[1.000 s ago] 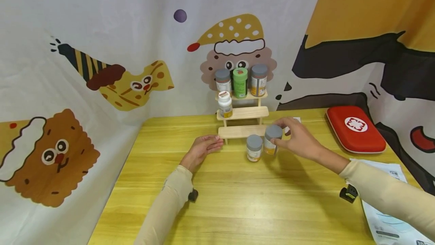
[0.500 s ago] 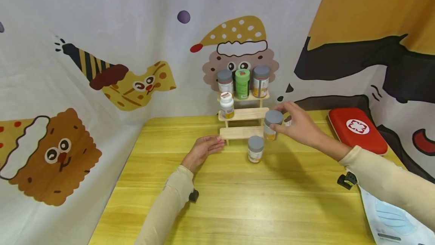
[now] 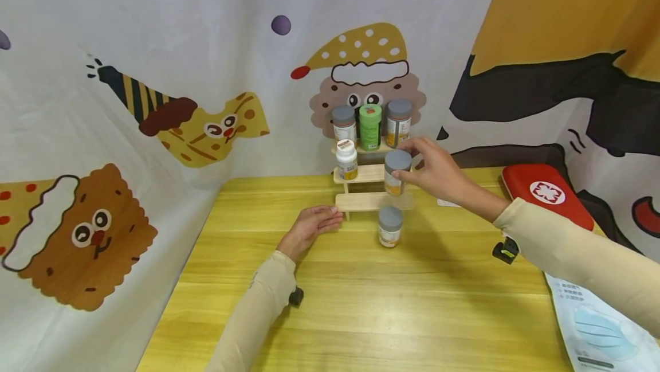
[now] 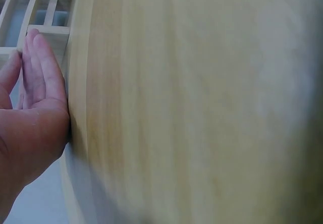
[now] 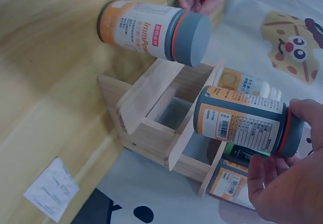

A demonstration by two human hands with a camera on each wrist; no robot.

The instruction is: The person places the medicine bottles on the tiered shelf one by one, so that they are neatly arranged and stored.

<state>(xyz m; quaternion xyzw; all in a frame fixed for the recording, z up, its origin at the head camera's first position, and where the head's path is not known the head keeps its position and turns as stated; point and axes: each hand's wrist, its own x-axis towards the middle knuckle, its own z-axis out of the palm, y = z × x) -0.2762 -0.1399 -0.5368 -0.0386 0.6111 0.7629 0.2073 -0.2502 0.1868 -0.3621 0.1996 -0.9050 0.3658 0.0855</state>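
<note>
A small three-step wooden display rack (image 3: pixel 361 202) stands against the back of the table. My right hand (image 3: pixel 435 169) grips a grey-lidded supplement bottle (image 5: pixel 242 120) by its lid, holding it over the right part of the middle step. My left hand (image 3: pixel 311 224) touches the left end of the lowest step; in the left wrist view its fingers (image 4: pixel 48 70) lie straight along the rack's side. A second grey-lidded bottle (image 3: pixel 389 227) stands upright on the table before the rack. On the middle step's left end sits a white pill bottle (image 3: pixel 347 160).
On the top step stand a grey-lidded bottle (image 3: pixel 344 124), a green bottle (image 3: pixel 370 127) and another grey-lidded bottle (image 3: pixel 399 124). A red first-aid case (image 3: pixel 547 191) and a face-mask packet (image 3: pixel 600 326) lie at the right. A small white paper (image 5: pixel 52 189) lies beside the rack.
My right hand has lifted the grey-lidded supplement bottle from the table and carried it up and left to the middle step. My left hand has stayed at the rack's left end.
</note>
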